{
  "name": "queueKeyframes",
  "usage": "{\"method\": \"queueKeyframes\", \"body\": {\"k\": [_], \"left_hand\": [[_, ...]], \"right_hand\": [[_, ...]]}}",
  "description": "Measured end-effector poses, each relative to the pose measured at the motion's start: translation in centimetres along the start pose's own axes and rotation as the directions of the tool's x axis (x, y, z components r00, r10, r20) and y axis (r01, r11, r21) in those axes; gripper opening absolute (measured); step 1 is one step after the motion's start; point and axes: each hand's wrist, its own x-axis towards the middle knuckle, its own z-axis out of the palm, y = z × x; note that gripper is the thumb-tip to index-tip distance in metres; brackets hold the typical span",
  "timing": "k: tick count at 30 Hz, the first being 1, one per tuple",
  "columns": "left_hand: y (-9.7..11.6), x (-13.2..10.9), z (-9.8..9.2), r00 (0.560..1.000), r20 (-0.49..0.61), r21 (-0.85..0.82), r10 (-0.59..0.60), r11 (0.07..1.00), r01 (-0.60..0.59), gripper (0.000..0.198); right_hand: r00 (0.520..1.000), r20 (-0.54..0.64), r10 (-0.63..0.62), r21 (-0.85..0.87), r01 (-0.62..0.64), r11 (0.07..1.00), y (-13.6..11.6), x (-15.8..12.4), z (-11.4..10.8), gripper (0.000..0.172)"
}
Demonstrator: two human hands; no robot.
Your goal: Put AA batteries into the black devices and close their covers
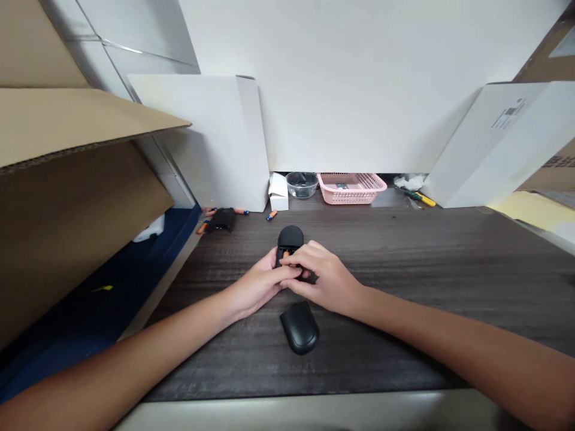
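Mouse: black wireless mouse (pixel 290 239) on the bench (pixel 426 263), battery bay open, orange-tipped battery (pixel 286 254) inside.
Left hand (pixel 256 284): I'm gripping its side.
Right hand (pixel 324 278): my fingers pinch over the bay.
Cover: black shell (pixel 299 327) just behind the mouse, nearest me.

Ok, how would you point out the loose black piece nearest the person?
On the dark wood-grain desk, the left hand and right hand meet centrally. Just below them lies a rounded matte black shell; unlike the black device they hold, it touches nothing.
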Motion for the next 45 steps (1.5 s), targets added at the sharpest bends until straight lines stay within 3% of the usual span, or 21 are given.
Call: {"method": "queueKeyframes", "body": {"k": [4, 7, 8, 10, 13, 15, 18, 21, 26, 29, 31, 35, 37, 41, 45], "left_hand": [[0.1, 0.3, -0.2, 0.999, -0.023, -0.004, 0.043, 0.999, -0.043, 0.037], [0.2, 0.7, -0.3, 0.987, -0.076, 0.082, 0.144, 0.987, -0.138, 0.049], [0.3, 0.9, -0.4, 0.979, -0.093, 0.121, 0.181, 0.978, -0.169, 0.052], [0.3, 1.2, -0.5, 0.963, -0.117, 0.188, 0.243, 0.957, -0.219, 0.055], [0.3, 1.4, -0.8, 0.942, -0.13, 0.239, 0.31, 0.932, -0.274, 0.05], [0.3, 1.4, -0.8, 0.924, -0.138, 0.259, 0.357, 0.913, -0.314, 0.043], [0.2, 1.3, -0.9, 0.912, -0.153, 0.249, 0.381, 0.908, -0.337, 0.036], [0.1, 1.3, -1.1, 0.918, -0.156, 0.206, 0.365, 0.921, -0.331, 0.046], [-0.1, 1.7, -1.2, 0.939, -0.126, 0.187, 0.321, 0.937, -0.296, 0.065], [-0.1, 1.6, -1.2, 0.944, -0.11, 0.232, 0.31, 0.932, -0.278, 0.051], [-0.1, 1.4, -1.1, 0.952, -0.099, 0.301, 0.29, 0.92, -0.249, 0.044], [0.1, 0.9, -1.0, 0.969, 0.001, 0.375, 0.248, 0.898, -0.23, 0.045], [0.2, 0.6, -0.8, 0.974, 0.065, 0.349, 0.218, 0.909, -0.227, 0.042], [0.1, 0.0, -0.1, 0.985, 0.087, 0.186, 0.152, 0.968, -0.166, 0.038], [0.2, -0.2, 0.3, 0.992, 0.102, 0.127, 0.072, 0.988, -0.085, 0.032]], "right_hand": [[0.999, -0.051, 0.004, -0.037, -0.006, 0.999, 1.7, -0.4, -0.8, 0.026], [0.976, -0.121, 0.179, -0.168, -0.198, 0.966, 5.0, 0.3, -1.1, 0.023], [0.959, -0.091, 0.267, -0.245, -0.281, 0.928, 6.3, 0.9, -1.0, 0.024], [0.943, -0.028, 0.331, -0.306, -0.323, 0.895, 8.9, 2.6, -0.4, 0.028], [0.938, 0.098, 0.331, -0.352, -0.279, 0.894, 11.5, 6.4, 1.4, 0.034], [0.926, 0.158, 0.342, -0.367, -0.266, 0.891, 12.2, 9.0, 2.8, 0.028], [0.905, 0.182, 0.385, -0.378, -0.298, 0.877, 11.9, 11.5, 4.5, 0.031], [0.892, 0.17, 0.419, -0.371, -0.336, 0.866, 10.9, 10.9, 4.7, 0.031], [0.878, 0.023, 0.478, -0.33, -0.444, 0.833, 8.6, 4.7, 1.3, 0.018], [0.866, -0.121, 0.484, -0.238, -0.499, 0.833, 6.7, 0.8, -1.0, 0.026], [0.875, -0.151, 0.46, -0.117, -0.478, 0.871, 5.3, -1.0, -1.6, 0.026], [0.945, -0.068, 0.32, 0.218, -0.299, 0.929, 3.1, -2.0, -1.0, 0.017], [0.976, -0.068, 0.208, 0.163, -0.195, 0.967, 2.4, -1.5, -0.4, 0.016], [0.997, -0.076, -0.024, -0.143, 0.013, 0.99, 1.9, -0.8, -0.1, 0.014], [0.987, -0.155, -0.027, -0.269, -0.016, 0.963, 1.8, -0.9, -0.5, 0.017]]}}
